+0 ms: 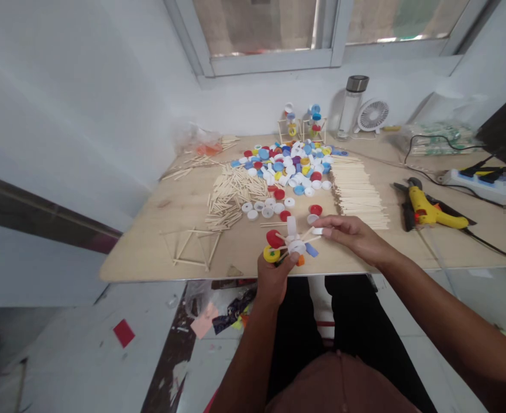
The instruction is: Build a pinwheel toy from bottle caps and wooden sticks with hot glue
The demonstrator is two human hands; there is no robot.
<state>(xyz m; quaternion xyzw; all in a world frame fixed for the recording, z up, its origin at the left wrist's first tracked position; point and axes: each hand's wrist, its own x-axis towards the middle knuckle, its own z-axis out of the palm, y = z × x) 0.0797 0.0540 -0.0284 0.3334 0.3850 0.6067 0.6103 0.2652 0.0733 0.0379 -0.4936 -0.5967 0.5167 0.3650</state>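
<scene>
My left hand (pixel 272 279) grips the underside of a small model of craft sticks and bottle caps (pixel 296 247) just above the plywood table's front edge (pixel 235 274). Red, yellow, white, blue and orange caps sit on its sticks. My right hand (pixel 348 235) reaches in from the right, with its fingertips pinching a white cap (pixel 317 231) at the end of one stick. Part of the model is hidden behind my left fingers.
A heap of coloured bottle caps (pixel 287 166) lies mid-table between loose sticks (pixel 231 198) and a stacked row of sticks (pixel 356 192). A yellow glue gun (pixel 428 212) rests on the right, near a power strip (pixel 476 186). Two stick-and-cap models (pixel 302 123) stand at the back.
</scene>
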